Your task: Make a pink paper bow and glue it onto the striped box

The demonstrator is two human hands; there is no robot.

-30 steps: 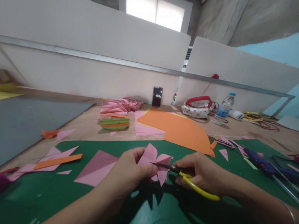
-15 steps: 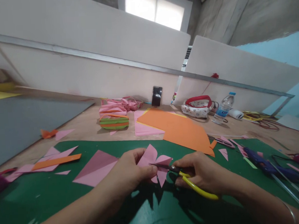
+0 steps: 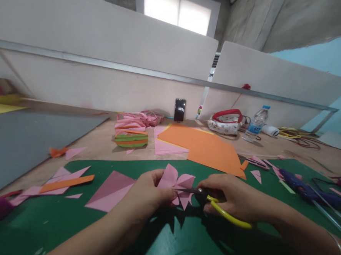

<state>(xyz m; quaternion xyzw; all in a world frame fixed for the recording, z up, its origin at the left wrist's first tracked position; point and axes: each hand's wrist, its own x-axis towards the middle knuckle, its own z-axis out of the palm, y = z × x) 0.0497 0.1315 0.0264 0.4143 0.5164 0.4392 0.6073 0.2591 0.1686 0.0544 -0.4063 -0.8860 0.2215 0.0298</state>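
Observation:
A pink paper flower (image 3: 182, 182) with several pointed petals is pinched at its left side between the thumb and fingers of my left hand (image 3: 155, 190). My right hand (image 3: 228, 195) is wrapped round yellow-handled scissors (image 3: 230, 216), whose dark blades point left and lie against the flower's petals near its centre. Both hands are just above the green mat (image 3: 154, 240). Behind my left forearm a folded pink paper square (image 3: 111, 190) lies on the mat.
Orange sheets (image 3: 212, 146) and pink sheets (image 3: 168, 145) lie behind the hands. A green striped pouch (image 3: 131, 140), phone (image 3: 180, 109) and water bottle (image 3: 256, 124) stand further back. Right of my hand lies a blue glue gun (image 3: 301, 185); orange and pink strips (image 3: 67, 183) are at left.
The flower's petals have turned slightly and the scissors' blades sit a little differently against them. My right hand has shifted slightly right.

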